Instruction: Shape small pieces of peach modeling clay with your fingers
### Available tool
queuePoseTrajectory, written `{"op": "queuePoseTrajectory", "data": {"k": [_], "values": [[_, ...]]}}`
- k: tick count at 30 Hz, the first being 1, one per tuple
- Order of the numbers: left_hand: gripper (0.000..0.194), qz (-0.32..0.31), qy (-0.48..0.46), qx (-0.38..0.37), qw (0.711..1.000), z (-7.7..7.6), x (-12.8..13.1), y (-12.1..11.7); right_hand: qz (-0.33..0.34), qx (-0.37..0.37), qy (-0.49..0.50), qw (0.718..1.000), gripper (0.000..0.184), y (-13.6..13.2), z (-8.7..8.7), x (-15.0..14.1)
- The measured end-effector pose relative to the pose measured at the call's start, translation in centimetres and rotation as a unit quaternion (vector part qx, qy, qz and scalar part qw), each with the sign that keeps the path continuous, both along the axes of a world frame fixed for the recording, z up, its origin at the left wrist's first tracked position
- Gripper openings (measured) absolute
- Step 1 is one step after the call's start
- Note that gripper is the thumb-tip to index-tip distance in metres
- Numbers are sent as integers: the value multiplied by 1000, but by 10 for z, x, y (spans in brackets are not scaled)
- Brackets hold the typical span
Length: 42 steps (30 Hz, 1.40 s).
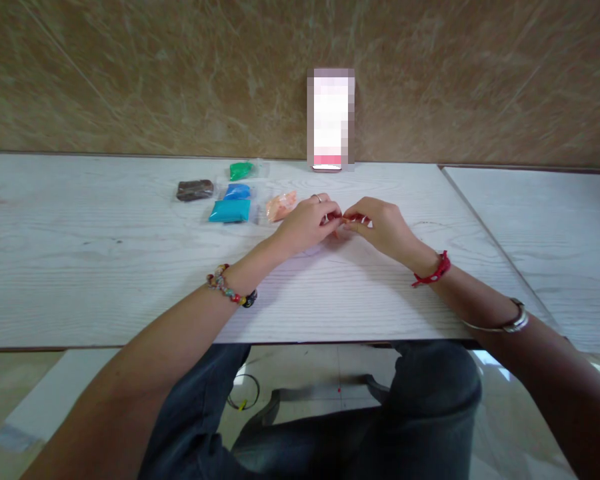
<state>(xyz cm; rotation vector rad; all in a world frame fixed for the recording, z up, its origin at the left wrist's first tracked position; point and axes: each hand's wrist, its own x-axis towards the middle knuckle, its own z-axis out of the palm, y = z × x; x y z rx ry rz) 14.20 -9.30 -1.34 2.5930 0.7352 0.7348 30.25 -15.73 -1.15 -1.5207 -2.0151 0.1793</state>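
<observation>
My left hand [311,219] and my right hand [379,223] meet above the white table, fingertips pinched together. Between them shows a bit of a small orange piece [336,233], which looks like soft clay; the fingers hide most of it. Just left of my left hand lies a clear packet of peach-orange clay [281,206]. Further left are a turquoise packet [229,211], a blue packet [237,192], a green packet [241,171] and a dark brown packet [195,190].
A phone with a blurred, bright screen [327,120] leans upright against the brown marbled wall [155,80] at the table's back edge. The white wood-grain table [105,280] has a seam on the right. My legs are below its front edge.
</observation>
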Motion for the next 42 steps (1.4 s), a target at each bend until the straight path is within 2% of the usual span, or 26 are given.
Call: {"op": "queuePoseTrajectory", "data": {"k": [7, 13, 19, 25, 28, 31, 33, 36, 39, 42], "values": [[15, -2, 11, -32, 999, -3, 2, 1, -7, 20, -87, 996, 21, -3, 0, -3], [15, 5, -5, -84, 996, 2, 2, -1, -9, 30, -128, 991, 25, -7, 1, -4], [14, -7, -71, -151, 986, 6, 3, -2, 22, 64, -60, 996, 21, -5, 3, 0], [12, -16, -113, -144, 983, 6, 3, 2, 16, 53, -14, 998, 17, -5, 12, -2], [15, 15, -146, -143, 979, 7, -2, 10, -16, 52, 10, 998, 17, -2, 10, 6], [16, 81, -165, -134, 974, 9, -11, 19, -72, 39, 78, 994, 17, 6, 2, 21], [14, 96, -109, -87, 986, 10, -16, 23, -77, 15, 152, 985, 17, 12, -4, 30], [16, 76, 34, 9, 996, 10, -20, 23, -58, -20, 229, 972, 19, 15, -7, 32], [22, 61, 160, 69, 983, 9, -22, 21, -53, -48, 234, 970, 16, 14, -6, 28], [22, 55, 235, 94, 966, 8, -23, 22, -58, -70, 218, 972, 10, 12, -4, 25]]}}
